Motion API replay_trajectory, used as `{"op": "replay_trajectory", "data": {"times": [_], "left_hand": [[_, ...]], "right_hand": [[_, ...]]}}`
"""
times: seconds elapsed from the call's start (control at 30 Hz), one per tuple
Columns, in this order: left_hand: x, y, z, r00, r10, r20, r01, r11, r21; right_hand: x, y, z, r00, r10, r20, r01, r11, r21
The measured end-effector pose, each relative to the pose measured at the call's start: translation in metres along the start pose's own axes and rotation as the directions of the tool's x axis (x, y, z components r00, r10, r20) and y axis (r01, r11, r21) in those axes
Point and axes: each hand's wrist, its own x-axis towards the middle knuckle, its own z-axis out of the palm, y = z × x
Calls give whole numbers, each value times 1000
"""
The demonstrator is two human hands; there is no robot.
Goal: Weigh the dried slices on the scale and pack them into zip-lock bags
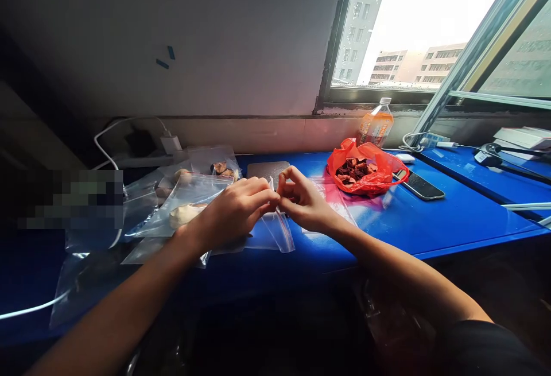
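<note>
My left hand (243, 206) and my right hand (301, 195) meet over the blue table. The fingertips of both are pinched together, nearly touching. A small whitish edge shows between them, but what it belongs to I cannot make out. Just below the hands lies a clear zip bag (279, 235) with a red line along its seal. Behind them is a flat grey-brown square (258, 169), partly covered. Left of my left hand, clear zip bags hold pale and brown pieces, one with a cream-coloured piece (183, 214).
An open red plastic bag (394, 169) holds dark red dried slices (355, 170). A phone (419, 185) lies to its right, and an orange drink bottle (377, 123) stands behind. White cables (101, 135) run along the left side. Metal bars (465, 49) cross the right.
</note>
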Motion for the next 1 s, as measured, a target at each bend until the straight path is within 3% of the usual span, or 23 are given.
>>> {"op": "replay_trajectory", "data": {"times": [0.1, 0.17, 0.3, 0.47, 0.57, 0.67, 0.73, 0.83, 0.9, 1.0], "left_hand": [[-1, -3, 0, 999, -17, 36, 15, 998, 58], [-2, -4, 1, 999, -41, 24, 39, 997, 68], [-3, -2, 4, 999, -40, -36, 43, 994, 96], [-3, 2, 5, 997, -62, -49, 64, 997, 35], [-2, 4, 1, 993, -103, -50, 101, 994, -42], [-3, 7, -2, 992, -123, -34, 118, 985, -126], [-2, 11, -4, 993, -117, 34, 121, 975, -185], [2, 18, -6, 987, -126, 104, 146, 963, -225], [6, 21, -11, 988, -151, 40, 156, 953, -261], [17, 24, -25, 971, -210, -114, 159, 923, -350]], "right_hand": [[3, 0, -7, 988, -43, -145, -4, 951, -310], [4, 0, -12, 984, -87, -157, 8, 894, -448], [2, -5, -15, 993, -116, -34, 73, 794, -604], [-5, -10, -16, 989, -116, 94, 145, 594, -791], [-9, -12, -22, 983, -73, 167, 179, 557, -811], [-11, -15, -28, 966, -60, 252, 240, 574, -783], [-11, -18, -31, 950, -87, 300, 290, 609, -739], [-10, -24, -33, 951, -118, 287, 285, 699, -656], [-11, -30, -32, 964, -117, 239, 234, 802, -549], [-15, -39, -28, 985, -148, 94, 164, 964, -209]]}}
